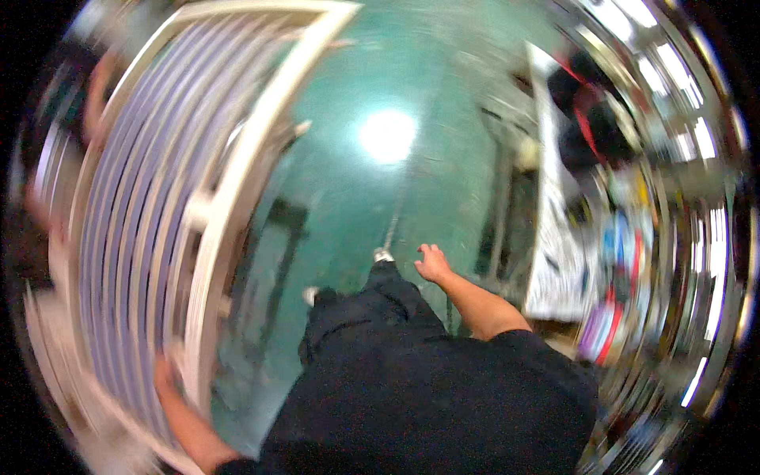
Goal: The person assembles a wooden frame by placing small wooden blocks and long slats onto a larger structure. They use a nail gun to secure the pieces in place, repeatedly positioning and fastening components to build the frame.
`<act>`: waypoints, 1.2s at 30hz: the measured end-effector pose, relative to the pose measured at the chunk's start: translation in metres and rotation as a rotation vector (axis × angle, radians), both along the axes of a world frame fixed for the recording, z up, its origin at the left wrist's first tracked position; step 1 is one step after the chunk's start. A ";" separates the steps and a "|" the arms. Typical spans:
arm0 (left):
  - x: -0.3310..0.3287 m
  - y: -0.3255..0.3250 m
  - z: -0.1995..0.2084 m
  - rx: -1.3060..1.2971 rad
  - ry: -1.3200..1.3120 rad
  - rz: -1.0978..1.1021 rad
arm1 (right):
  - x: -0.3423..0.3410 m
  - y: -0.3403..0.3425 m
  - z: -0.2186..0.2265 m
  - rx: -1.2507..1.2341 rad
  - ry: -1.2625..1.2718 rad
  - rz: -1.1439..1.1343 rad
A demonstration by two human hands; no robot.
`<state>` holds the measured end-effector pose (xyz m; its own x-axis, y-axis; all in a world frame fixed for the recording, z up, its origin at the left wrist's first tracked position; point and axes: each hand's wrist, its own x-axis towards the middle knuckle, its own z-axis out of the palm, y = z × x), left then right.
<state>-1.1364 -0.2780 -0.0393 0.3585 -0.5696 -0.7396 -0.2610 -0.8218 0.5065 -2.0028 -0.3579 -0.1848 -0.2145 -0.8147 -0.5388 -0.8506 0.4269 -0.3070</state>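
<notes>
To my left lies a large pale frame (215,237) with many long slats in grey-purple and cream running along it. My left hand (168,375) is over the slats near the frame's inner rail; motion smears its fingers, so whether it touches or grips anything does not show. My right hand (430,261) hangs over the green floor in front of me with its fingers apart and loosely bent, holding nothing.
A bench (558,269) with a pale, marked top stands on my right. On it are black bundles with a red strap (584,119) and a purple-and-red container (599,331). Another person's arm (96,95) shows beyond the frame. The green floor (356,198) runs between.
</notes>
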 end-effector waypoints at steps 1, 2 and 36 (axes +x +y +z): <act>0.022 0.024 0.011 0.059 -0.035 -0.039 | -0.024 0.024 -0.019 0.029 0.001 -0.162; 0.018 0.019 0.024 0.137 -0.157 -0.072 | -0.044 0.056 -0.043 0.081 0.003 -0.323; -0.416 0.181 -0.031 0.635 -0.154 -0.415 | -0.772 -0.064 -0.149 -0.280 0.178 -0.984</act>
<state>-1.5526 -0.0965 -0.0705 0.3334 -0.1629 -0.9286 -0.6401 -0.7623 -0.0961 -2.7751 -0.4224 -0.3340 -0.9104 -0.3276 -0.2526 -0.2074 0.8898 -0.4065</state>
